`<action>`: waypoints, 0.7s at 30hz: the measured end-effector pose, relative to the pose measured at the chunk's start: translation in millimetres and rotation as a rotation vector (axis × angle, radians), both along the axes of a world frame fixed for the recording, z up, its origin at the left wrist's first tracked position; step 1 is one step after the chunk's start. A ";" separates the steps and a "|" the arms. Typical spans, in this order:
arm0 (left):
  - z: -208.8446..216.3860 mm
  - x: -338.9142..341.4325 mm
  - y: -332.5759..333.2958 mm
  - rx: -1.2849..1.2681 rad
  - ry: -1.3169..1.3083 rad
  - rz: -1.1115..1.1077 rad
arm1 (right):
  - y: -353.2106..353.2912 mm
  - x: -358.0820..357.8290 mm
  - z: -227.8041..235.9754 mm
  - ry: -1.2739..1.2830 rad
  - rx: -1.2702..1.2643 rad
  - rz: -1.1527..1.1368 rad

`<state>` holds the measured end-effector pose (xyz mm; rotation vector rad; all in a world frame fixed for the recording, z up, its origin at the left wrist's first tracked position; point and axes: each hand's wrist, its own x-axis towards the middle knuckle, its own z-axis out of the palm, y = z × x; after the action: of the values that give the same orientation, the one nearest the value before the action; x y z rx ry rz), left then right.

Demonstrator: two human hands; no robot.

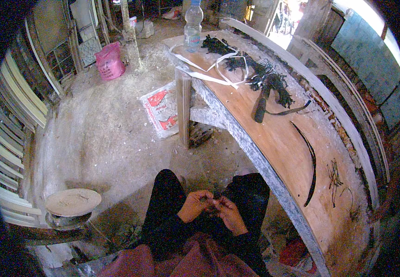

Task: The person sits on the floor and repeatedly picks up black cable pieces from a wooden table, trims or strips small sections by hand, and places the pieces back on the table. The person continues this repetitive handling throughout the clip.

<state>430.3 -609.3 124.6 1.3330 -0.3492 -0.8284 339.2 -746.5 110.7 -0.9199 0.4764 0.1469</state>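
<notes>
Well, my left hand (193, 207) and right hand (231, 216) meet between my knees (166, 185), both curled — I can't tell if they pinch anything. A long black strip (313, 161) lies on the table (280, 150) to my right.

Anything between the fingers (203, 195) is too small to tell.

Rough workshop: long wooden bench (285, 150), pale timber strips (13, 198), dusty floor (87, 131).
</notes>
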 end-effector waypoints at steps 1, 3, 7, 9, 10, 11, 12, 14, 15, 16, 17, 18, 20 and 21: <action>2.7 0.4 -0.5 0.007 -0.008 0.009 | 1.0 1.1 -1.7 0.030 -0.008 -0.019; 7.8 0.4 -3.1 0.035 -0.059 0.027 | 3.5 1.8 -3.5 0.040 -0.029 -0.104; 15.7 -2.1 -12.0 0.029 -0.191 0.115 | 4.2 0.3 -5.5 -0.058 0.002 -0.264; 18.9 -2.2 -15.5 0.049 -0.201 0.130 | 1.2 -1.2 -7.1 -0.086 0.024 -0.292; 20.3 -2.0 -16.6 0.092 -0.188 0.108 | -0.3 -2.3 -8.1 -0.085 0.017 -0.304; 21.7 -1.9 -17.4 0.166 -0.232 0.094 | -1.3 -2.7 -8.9 -0.084 0.010 -0.315; 23.0 -2.5 -17.7 0.111 -0.130 0.085 | -1.6 -3.8 -9.7 -0.101 0.020 -0.325; 25.7 -7.1 -16.0 0.105 -0.052 0.068 | -0.1 -6.3 -9.4 -0.123 0.041 -0.345; 26.4 -6.8 -15.3 0.065 -0.026 0.086 | 0.6 -5.2 -8.6 -0.126 0.028 -0.341; 27.0 -7.8 -13.9 0.062 -0.025 0.093 | 2.3 -5.7 -6.5 -0.127 0.016 -0.338; 27.0 -8.6 -12.7 0.077 -0.063 0.101 | 3.7 -5.7 -3.7 -0.128 0.005 -0.335; 26.6 -9.1 -11.5 0.062 -0.021 0.107 | 4.9 -5.6 -0.1 -0.113 -0.171 -0.314; 24.2 -9.3 -9.6 0.077 -0.056 0.125 | 7.0 -5.4 8.6 -0.079 -0.523 -0.269; 22.3 -8.8 -9.5 0.084 -0.053 0.105 | 8.7 -5.9 13.3 -0.146 -0.756 -0.286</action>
<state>421.5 -618.8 146.9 1.4414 -0.2864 -0.7276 333.2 -737.8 124.0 -1.5719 0.5294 -0.3874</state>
